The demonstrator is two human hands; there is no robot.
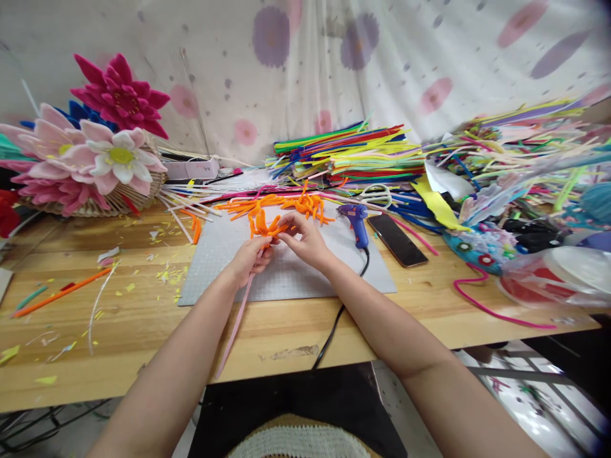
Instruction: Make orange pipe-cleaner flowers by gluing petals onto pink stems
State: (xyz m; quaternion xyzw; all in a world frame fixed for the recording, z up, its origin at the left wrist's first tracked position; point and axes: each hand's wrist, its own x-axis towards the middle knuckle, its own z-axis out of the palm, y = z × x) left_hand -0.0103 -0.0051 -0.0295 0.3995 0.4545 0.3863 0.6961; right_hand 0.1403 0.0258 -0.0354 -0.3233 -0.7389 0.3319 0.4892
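Observation:
My left hand is closed around a long pink stem topped with a cluster of orange pipe-cleaner petals. My right hand pinches the base of that orange cluster from the right. Both hands hover over a grey cutting mat. More bent orange pipe-cleaner pieces lie on the mat's far edge just beyond the hands.
A blue glue gun and a black phone lie right of my hands. Piles of coloured pipe cleaners fill the back and right. Pink pipe-cleaner flowers sit in a basket at left. Scraps and an orange stick litter the wooden table.

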